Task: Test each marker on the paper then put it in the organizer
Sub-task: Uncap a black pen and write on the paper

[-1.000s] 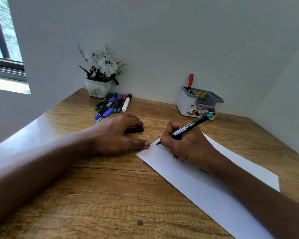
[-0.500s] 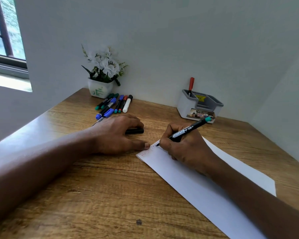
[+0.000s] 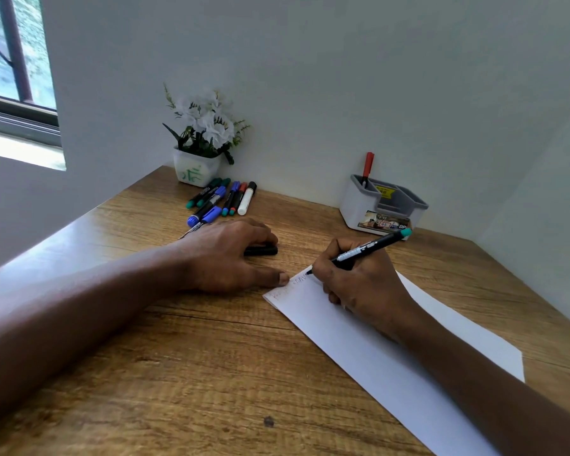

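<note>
My right hand (image 3: pixel 359 284) grips a black marker with a teal end (image 3: pixel 369 247); its tip touches the far left corner of the white paper (image 3: pixel 392 363), where faint marks show. My left hand (image 3: pixel 224 255) rests on the table beside that corner, its fingers curled over a black cap (image 3: pixel 262 250) and its thumb at the paper's edge. Several loose markers (image 3: pixel 221 199) with blue, teal, red and black caps lie behind the left hand. The grey and white organizer (image 3: pixel 352 205) stands at the back right, with one red marker (image 3: pixel 368 166) upright in its left compartment.
A white pot of white flowers (image 3: pixel 201 143) stands against the wall behind the loose markers. The wooden table (image 3: pixel 178 373) meets walls at the back and on the right. A window (image 3: pixel 14 60) is at the upper left.
The right hand has shifted the marker tip slightly along the top of the paper. The left hand has stayed put over the black cap.
</note>
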The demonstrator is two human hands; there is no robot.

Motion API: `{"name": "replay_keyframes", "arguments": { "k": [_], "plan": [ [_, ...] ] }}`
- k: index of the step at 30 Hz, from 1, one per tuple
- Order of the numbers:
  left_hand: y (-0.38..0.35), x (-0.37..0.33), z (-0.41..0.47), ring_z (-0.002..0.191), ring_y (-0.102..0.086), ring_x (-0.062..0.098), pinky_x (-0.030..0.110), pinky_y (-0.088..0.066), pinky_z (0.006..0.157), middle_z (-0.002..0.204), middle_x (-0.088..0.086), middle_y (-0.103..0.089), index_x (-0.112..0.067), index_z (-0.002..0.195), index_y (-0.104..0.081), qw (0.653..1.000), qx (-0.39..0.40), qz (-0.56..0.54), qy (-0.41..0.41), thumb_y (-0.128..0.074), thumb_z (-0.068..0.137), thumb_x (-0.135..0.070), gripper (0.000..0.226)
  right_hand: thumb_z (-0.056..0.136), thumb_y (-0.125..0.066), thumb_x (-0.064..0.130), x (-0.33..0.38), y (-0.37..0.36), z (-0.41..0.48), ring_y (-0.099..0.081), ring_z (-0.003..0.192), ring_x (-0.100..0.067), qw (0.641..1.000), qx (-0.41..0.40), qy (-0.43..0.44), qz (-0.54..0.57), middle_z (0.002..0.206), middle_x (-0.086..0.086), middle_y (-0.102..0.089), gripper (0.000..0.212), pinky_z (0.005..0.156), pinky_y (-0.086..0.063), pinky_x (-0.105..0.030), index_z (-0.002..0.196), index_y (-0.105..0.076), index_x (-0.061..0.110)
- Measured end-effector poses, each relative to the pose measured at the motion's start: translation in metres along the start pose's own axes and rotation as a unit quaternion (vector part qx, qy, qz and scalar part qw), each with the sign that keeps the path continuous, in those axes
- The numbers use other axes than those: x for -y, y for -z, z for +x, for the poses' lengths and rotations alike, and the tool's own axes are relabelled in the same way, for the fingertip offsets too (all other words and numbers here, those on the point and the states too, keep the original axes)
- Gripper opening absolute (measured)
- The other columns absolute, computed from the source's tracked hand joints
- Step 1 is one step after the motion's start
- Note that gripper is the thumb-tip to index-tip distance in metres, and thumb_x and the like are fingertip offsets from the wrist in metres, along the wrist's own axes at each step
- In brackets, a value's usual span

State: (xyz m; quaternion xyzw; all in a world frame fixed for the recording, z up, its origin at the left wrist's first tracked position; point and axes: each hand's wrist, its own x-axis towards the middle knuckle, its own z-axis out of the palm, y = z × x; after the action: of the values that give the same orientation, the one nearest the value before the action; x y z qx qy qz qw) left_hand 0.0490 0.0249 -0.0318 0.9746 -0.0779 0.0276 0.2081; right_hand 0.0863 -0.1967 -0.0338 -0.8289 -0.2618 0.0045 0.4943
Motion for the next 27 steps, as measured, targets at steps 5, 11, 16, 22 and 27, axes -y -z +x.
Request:
{"name": "replay_keyframes", "arguments": {
  "k": [5,11,16,22,27],
  "plan": [
    [0.0004,-0.0003,0.0004,0.14,-0.038,0.007,0.034,-0.038,0.112,0.157,-0.016,-0.037,-0.036,0.149,-0.044,1.0,0.002,-0.003,0.001,-0.061,0.083,-0.07,0.076,0.087,-0.073,0.01,0.0015,-0.0005,-0.0007,-0.058,0.046,-0.007,1.0,0.002,-0.004,-0.021,0.056,0.001,-0.064,0.014,0.049,-0.047,-0.019,0.078,-0.066,0.004],
    [0.0005,-0.0006,0.0002,0.14,-0.038,0.008,0.033,-0.038,0.112,0.157,-0.015,-0.038,-0.035,0.149,-0.044,1.0,0.001,-0.004,-0.001,-0.062,0.084,-0.069,0.076,0.089,-0.071,0.01,0.0036,0.0013,-0.0012,-0.055,0.043,-0.009,1.0,-0.002,-0.016,-0.002,0.052,0.0,-0.062,0.017,0.043,-0.042,-0.017,0.075,-0.064,0.005],
    [0.0003,-0.0003,-0.0006,0.141,-0.038,0.008,0.037,-0.038,0.115,0.157,-0.015,-0.038,-0.034,0.149,-0.045,1.0,-0.004,-0.003,-0.003,-0.062,0.083,-0.069,0.076,0.089,-0.071,0.008,0.0026,-0.001,-0.0019,-0.056,0.044,-0.009,1.0,-0.024,-0.015,0.004,0.053,-0.001,-0.063,0.014,0.044,-0.044,-0.017,0.076,-0.065,0.004],
    [0.0009,-0.0015,-0.0009,0.14,-0.039,0.008,0.036,-0.039,0.113,0.157,-0.014,-0.039,-0.034,0.149,-0.044,1.0,0.0,-0.003,-0.002,-0.062,0.084,-0.068,0.076,0.089,-0.071,0.01,0.0042,-0.0024,-0.0013,-0.056,0.044,-0.009,1.0,-0.019,-0.021,-0.01,0.053,0.0,-0.062,0.017,0.043,-0.042,-0.016,0.074,-0.064,0.007],
    [0.0012,-0.0014,-0.0001,0.141,-0.038,0.009,0.036,-0.038,0.114,0.158,-0.014,-0.038,-0.034,0.15,-0.043,1.0,0.003,-0.003,-0.001,-0.062,0.084,-0.068,0.076,0.091,-0.07,0.011,0.0033,-0.0007,-0.0013,-0.057,0.045,-0.007,0.999,-0.016,-0.034,0.008,0.054,0.001,-0.063,0.015,0.043,-0.042,-0.016,0.077,-0.064,0.01]
  ]
}}
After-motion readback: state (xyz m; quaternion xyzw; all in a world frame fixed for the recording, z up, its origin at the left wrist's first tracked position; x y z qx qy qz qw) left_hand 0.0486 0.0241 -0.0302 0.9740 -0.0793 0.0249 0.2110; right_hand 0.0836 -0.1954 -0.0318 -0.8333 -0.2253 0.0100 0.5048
